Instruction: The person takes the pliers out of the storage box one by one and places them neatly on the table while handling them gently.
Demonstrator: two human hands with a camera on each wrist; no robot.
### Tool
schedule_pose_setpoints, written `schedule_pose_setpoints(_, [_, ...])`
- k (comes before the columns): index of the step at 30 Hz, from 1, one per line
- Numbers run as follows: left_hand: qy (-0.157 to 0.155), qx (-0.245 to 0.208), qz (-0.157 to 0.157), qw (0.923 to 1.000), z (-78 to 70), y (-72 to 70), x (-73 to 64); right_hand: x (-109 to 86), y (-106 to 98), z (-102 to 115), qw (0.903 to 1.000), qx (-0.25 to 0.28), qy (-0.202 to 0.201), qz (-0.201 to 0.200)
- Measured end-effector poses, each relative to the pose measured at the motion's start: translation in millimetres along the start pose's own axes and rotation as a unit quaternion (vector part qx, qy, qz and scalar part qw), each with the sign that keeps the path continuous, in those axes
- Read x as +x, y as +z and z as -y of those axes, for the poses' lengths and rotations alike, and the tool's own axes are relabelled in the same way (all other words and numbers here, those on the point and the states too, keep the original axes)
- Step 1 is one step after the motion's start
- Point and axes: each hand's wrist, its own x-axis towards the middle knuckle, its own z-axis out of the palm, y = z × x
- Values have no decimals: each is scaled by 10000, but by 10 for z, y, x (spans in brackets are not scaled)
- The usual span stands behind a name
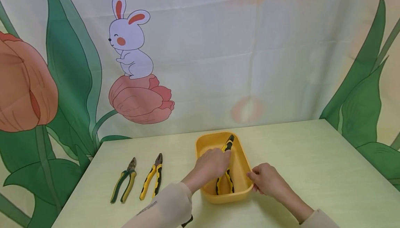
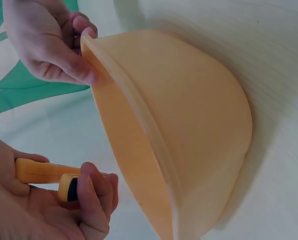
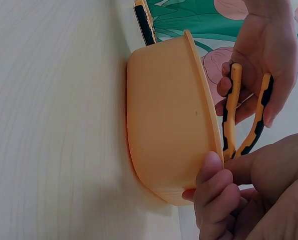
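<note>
My left hand (image 1: 214,163) reaches over a yellow plastic tray (image 1: 223,199) and grips a pair of pliers (image 1: 229,144) around the middle. Their dark jaws point toward the tray's far end, while the yellow-and-black handles spread toward the near end. In the right wrist view the pliers' handles (image 3: 230,112) stand out beyond the rim, beside the left palm. My right hand (image 1: 268,179) pinches the tray's right rim near the front corner, thumb on one side and fingers on the other. The left hand hides the pliers' pivot in the head view.
Left of the tray lie two more pairs of pliers: yellow-and-black pliers (image 1: 151,177) and, farther left, green-and-yellow pliers (image 1: 125,181), both with jaws pointing away. They rest on a pale table (image 1: 312,158). A printed curtain (image 1: 203,64) with tulips and a rabbit hangs behind it.
</note>
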Motion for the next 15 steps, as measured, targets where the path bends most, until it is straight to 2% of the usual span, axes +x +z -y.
schedule_pose_setpoints(4, [141,-99,-140,9998,11,-6,-24,1,2,-3,10000,-27,-33,-25])
schedule_pose_setpoints(9, [155,-218,-335,9991,14,-17,-53,5,6,-2,9999,-89,-62,-41])
schedule_pose_setpoints(15, [326,-189,-649,9972,30,-50,-113,4,9,-2,9999,-96,-30,-35])
